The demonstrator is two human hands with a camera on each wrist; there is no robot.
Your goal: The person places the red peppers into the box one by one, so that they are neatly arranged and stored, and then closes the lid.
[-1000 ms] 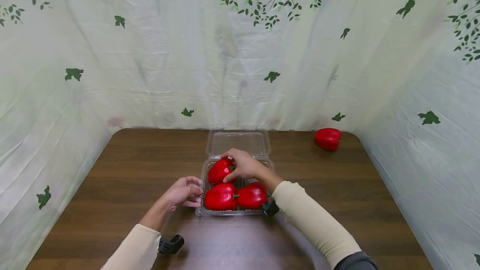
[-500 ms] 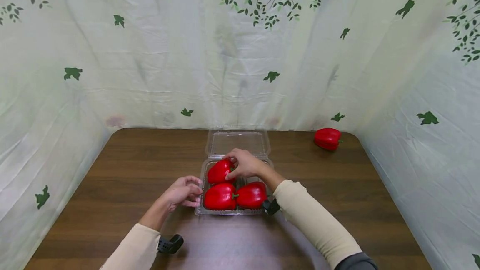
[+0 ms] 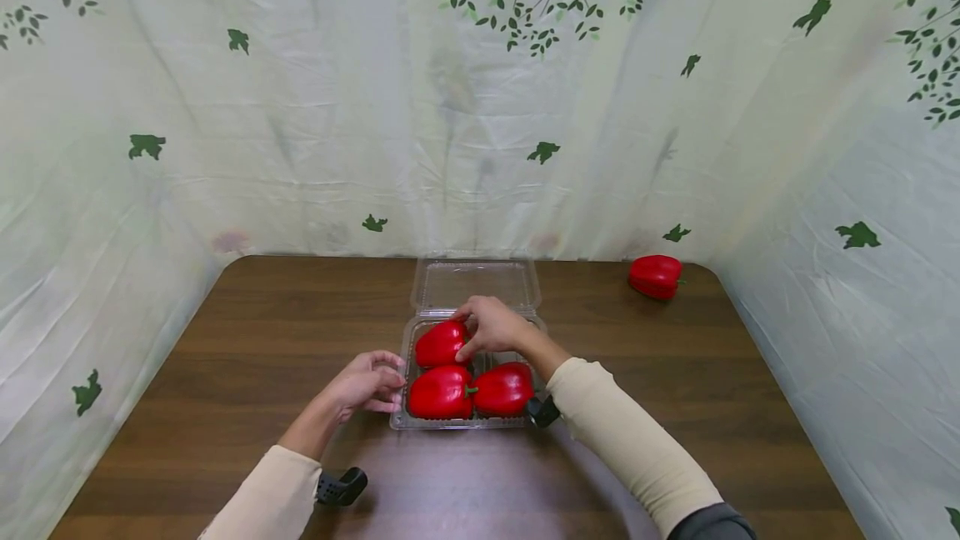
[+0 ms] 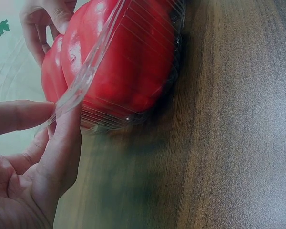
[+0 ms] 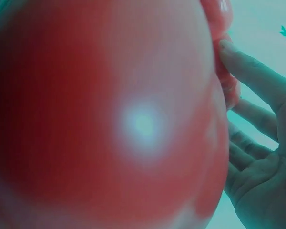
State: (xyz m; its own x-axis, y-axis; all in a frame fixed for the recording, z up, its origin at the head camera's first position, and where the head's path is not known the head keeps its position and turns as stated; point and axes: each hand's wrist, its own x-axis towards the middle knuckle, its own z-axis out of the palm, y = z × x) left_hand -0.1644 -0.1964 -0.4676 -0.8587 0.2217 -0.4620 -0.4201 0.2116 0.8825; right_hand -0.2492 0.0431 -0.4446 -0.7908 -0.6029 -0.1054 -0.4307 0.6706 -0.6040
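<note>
A clear plastic clamshell container [image 3: 468,425] sits on the table with its lid laid back. Three red bell peppers are in its base: one front left [image 3: 440,393], one front right [image 3: 503,390] and one back left [image 3: 439,345]. My left hand [image 3: 369,383] pinches the container's left rim between thumb and finger, seen closely in the left wrist view. Over the base, my right hand [image 3: 492,329] holds the back-left pepper at its stem end, thumb on the near side. A blurred red pepper [image 5: 109,114] fills most of the right wrist view.
Another red bell pepper [image 3: 656,277] lies near the table's back right corner. The open lid [image 3: 476,286] reaches toward the back edge. A pale curtain [image 3: 480,107] with leaf prints surrounds the brown wooden table [image 3: 315,298].
My right hand has shifted slightly right along the back-left pepper toward its stem end. The left hand stays at the container's rim, and the other peppers keep their places.
</note>
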